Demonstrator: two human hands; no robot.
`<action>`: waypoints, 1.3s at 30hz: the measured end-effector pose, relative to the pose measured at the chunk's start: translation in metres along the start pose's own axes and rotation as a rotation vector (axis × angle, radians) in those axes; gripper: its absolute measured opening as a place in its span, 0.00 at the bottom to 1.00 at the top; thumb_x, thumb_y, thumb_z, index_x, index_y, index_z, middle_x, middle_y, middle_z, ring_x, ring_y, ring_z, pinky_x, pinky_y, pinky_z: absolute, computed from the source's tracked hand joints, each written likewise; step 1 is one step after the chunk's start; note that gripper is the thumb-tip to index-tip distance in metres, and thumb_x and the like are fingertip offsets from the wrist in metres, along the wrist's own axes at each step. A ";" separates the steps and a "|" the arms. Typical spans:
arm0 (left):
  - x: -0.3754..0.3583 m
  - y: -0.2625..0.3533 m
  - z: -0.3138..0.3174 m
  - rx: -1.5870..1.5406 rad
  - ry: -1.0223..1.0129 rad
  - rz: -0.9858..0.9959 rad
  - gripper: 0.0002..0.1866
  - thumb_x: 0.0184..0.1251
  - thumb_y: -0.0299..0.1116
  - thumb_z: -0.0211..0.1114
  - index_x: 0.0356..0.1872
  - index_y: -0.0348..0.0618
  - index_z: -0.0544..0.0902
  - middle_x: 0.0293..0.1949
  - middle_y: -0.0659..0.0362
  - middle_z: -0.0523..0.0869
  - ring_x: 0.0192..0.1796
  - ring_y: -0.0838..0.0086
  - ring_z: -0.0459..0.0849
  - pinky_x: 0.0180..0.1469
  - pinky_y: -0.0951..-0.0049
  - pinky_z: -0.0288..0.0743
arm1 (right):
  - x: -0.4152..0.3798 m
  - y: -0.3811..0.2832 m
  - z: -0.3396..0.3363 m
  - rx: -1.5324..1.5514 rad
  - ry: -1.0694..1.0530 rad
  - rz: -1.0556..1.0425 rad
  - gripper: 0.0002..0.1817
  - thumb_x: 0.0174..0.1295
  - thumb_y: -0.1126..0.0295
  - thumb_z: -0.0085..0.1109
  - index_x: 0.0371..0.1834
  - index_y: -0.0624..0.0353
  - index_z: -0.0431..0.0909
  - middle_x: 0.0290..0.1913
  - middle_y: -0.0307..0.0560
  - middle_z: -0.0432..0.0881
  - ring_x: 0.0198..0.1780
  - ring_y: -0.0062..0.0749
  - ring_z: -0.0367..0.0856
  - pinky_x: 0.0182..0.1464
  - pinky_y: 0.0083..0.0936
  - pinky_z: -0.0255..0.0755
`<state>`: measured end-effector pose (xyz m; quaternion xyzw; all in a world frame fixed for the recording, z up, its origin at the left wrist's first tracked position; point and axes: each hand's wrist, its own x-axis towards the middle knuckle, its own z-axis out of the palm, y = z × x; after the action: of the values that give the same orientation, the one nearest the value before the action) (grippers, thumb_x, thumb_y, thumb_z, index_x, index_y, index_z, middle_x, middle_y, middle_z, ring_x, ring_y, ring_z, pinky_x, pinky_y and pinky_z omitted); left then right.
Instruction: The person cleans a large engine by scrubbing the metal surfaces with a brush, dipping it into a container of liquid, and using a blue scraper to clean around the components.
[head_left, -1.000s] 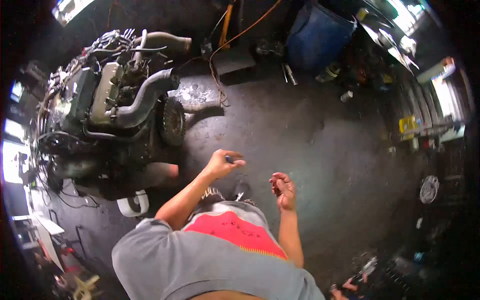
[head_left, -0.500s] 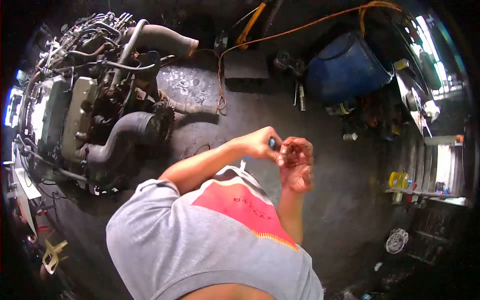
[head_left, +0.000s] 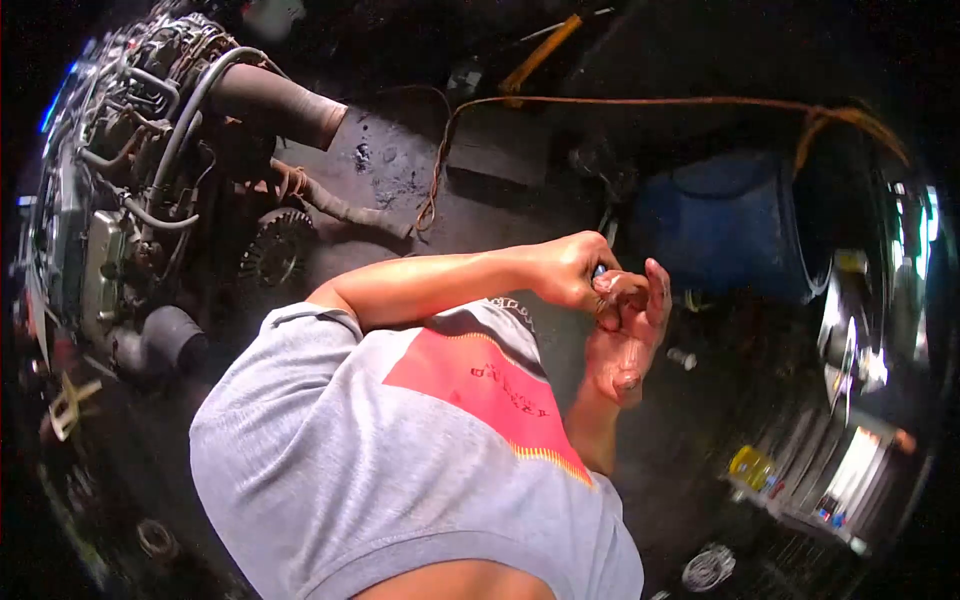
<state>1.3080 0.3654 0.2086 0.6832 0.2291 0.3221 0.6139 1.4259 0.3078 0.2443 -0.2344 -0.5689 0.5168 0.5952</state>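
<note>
My left hand (head_left: 572,270) is closed around a small object with a bluish end (head_left: 600,270), most of it hidden by the fingers. My right hand (head_left: 628,335), dark with grime, is palm up against the left fingertips. Its fingers are bent but apart, one pointing up, and no held object shows in its palm. Both hands are in front of the grey shirt (head_left: 300,440) with a red panel.
A large engine (head_left: 150,150) with hoses stands at the upper left. A toothed wheel (head_left: 278,248) is beside it. An orange cord (head_left: 640,100) runs towards a blue barrel (head_left: 715,225). A yellow container (head_left: 750,467) sits on a rack at the right.
Both hands have shifted right in the view, and the right hand has turned with one finger now raised. The surroundings have swung clockwise as the camera moved.
</note>
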 end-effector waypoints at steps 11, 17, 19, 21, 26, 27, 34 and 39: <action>-0.040 -0.047 -0.106 0.303 1.535 -0.431 0.15 0.48 0.34 0.67 0.35 0.35 0.80 0.28 0.58 0.82 0.30 0.81 0.77 0.34 0.81 0.71 | 0.210 0.112 -0.120 -0.508 -0.232 0.145 0.25 0.46 0.66 0.62 0.51 0.56 0.69 0.37 0.42 0.76 0.37 0.24 0.74 0.36 0.18 0.69; -0.160 -0.068 -0.164 0.634 2.320 -0.862 0.29 0.41 0.48 0.70 0.39 0.34 0.79 0.32 0.52 0.82 0.35 0.71 0.80 0.41 0.74 0.71 | 0.293 0.169 -0.185 -0.862 0.102 0.066 0.19 0.48 0.72 0.59 0.46 0.56 0.72 0.38 0.44 0.75 0.36 0.26 0.75 0.36 0.21 0.71; -0.159 -0.059 -0.193 0.655 2.370 -0.965 0.32 0.40 0.52 0.69 0.40 0.34 0.78 0.33 0.50 0.82 0.36 0.68 0.80 0.41 0.71 0.71 | 0.335 0.152 -0.184 -0.977 0.211 -0.044 0.18 0.49 0.69 0.59 0.46 0.57 0.72 0.38 0.45 0.75 0.36 0.27 0.75 0.35 0.21 0.71; -0.164 -0.058 -0.218 0.738 2.349 -1.151 0.36 0.37 0.58 0.67 0.42 0.35 0.78 0.31 0.47 0.82 0.38 0.61 0.81 0.43 0.65 0.70 | 0.387 0.134 -0.185 -1.022 0.304 -0.178 0.19 0.50 0.64 0.57 0.46 0.57 0.72 0.38 0.46 0.75 0.36 0.29 0.75 0.37 0.22 0.70; -0.151 -0.065 -0.252 0.478 2.277 -1.454 0.39 0.35 0.54 0.69 0.47 0.33 0.71 0.44 0.43 0.76 0.48 0.53 0.75 0.49 0.58 0.68 | 0.525 0.109 -0.196 -1.528 0.349 -0.761 0.29 0.52 0.52 0.53 0.52 0.59 0.65 0.52 0.57 0.68 0.53 0.47 0.66 0.53 0.40 0.60; -0.143 -0.057 -0.255 0.399 2.256 -1.548 0.39 0.35 0.53 0.69 0.46 0.33 0.71 0.44 0.43 0.76 0.47 0.53 0.76 0.48 0.59 0.69 | 0.548 0.115 -0.195 -1.533 0.379 -0.846 0.32 0.52 0.48 0.51 0.54 0.60 0.63 0.53 0.59 0.67 0.55 0.53 0.63 0.55 0.46 0.56; -0.168 -0.095 -0.261 0.116 2.291 -1.491 0.28 0.37 0.52 0.69 0.34 0.38 0.79 0.42 0.46 0.78 0.46 0.57 0.77 0.46 0.62 0.71 | 0.593 0.160 -0.191 -1.659 0.581 -0.931 0.45 0.47 0.34 0.41 0.57 0.64 0.57 0.55 0.75 0.55 0.57 0.71 0.53 0.54 0.60 0.51; -0.176 -0.103 -0.263 0.223 2.199 -1.655 0.29 0.38 0.54 0.68 0.37 0.40 0.79 0.43 0.47 0.78 0.48 0.58 0.76 0.47 0.63 0.71 | 0.602 0.173 -0.218 -1.808 0.690 -0.940 0.47 0.46 0.32 0.40 0.58 0.63 0.56 0.57 0.74 0.53 0.57 0.68 0.57 0.53 0.59 0.53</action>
<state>1.0055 0.4374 0.0891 -0.2089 0.9511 0.2157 0.0721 1.4564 0.9676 0.3037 -0.4786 -0.5746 -0.4703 0.4686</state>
